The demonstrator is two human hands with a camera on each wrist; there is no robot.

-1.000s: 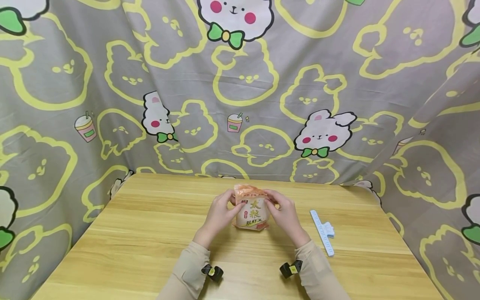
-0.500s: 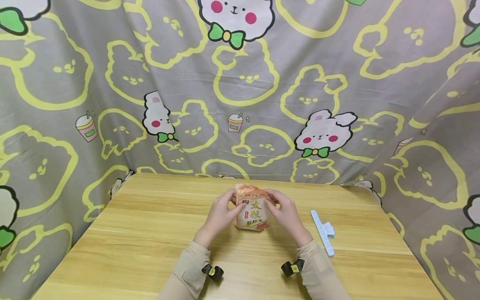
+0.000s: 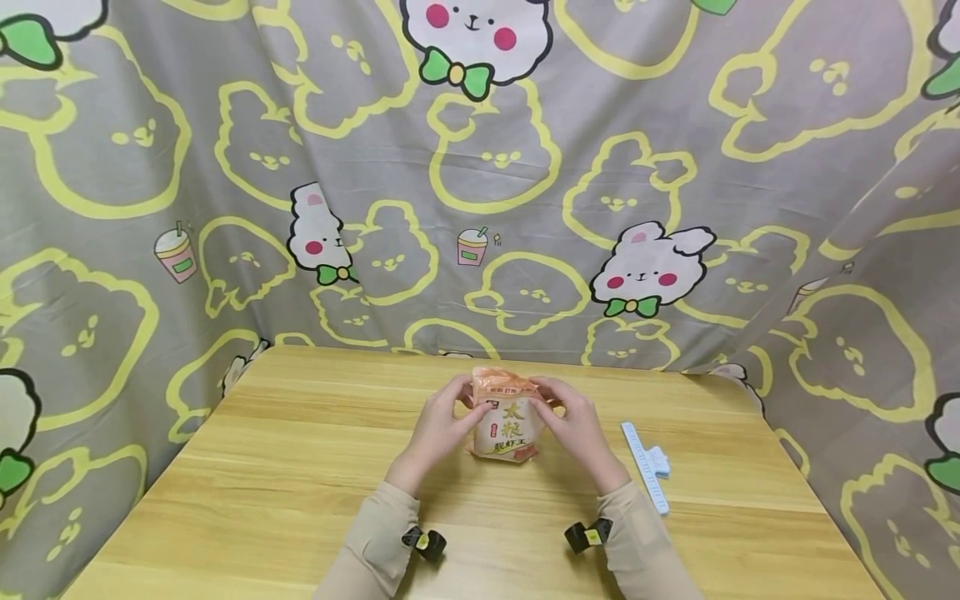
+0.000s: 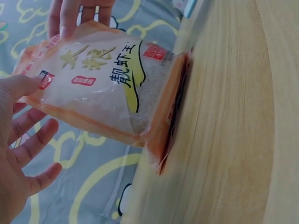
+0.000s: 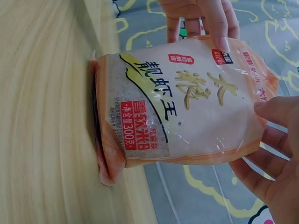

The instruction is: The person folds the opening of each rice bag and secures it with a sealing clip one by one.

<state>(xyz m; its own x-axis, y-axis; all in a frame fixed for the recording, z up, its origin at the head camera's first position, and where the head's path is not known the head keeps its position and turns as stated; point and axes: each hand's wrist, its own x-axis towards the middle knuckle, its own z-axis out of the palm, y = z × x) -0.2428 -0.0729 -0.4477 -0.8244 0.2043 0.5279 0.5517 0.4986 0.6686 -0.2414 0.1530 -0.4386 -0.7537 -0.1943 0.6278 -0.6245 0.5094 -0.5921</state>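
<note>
A small plastic bag of rice [image 3: 510,427], orange and white with gold lettering, stands upright at the middle of the table, its bottom edge on the wood. My left hand [image 3: 444,425] pinches its upper left side, thumb in front and fingers behind. On the upper right side my right hand [image 3: 573,421] grips the same way. Through the clear lower part of the bag [image 5: 187,102], white grains show in the right wrist view. In the left wrist view the left hand's lower fingers [image 4: 39,140] spread away from the bag. The bag hides some fingertips.
A light blue sealing clip [image 3: 647,468] lies on the table [image 3: 300,467] to the right of the right hand. Behind the table hangs a grey curtain [image 3: 390,167] with yellow outlines and cartoon animals. Black wrist cameras [image 3: 426,543] sit on both sleeves.
Both hands keep their hold on the bag of rice, which stays nearly in place. The right forearm has shifted very slightly to the right.
</note>
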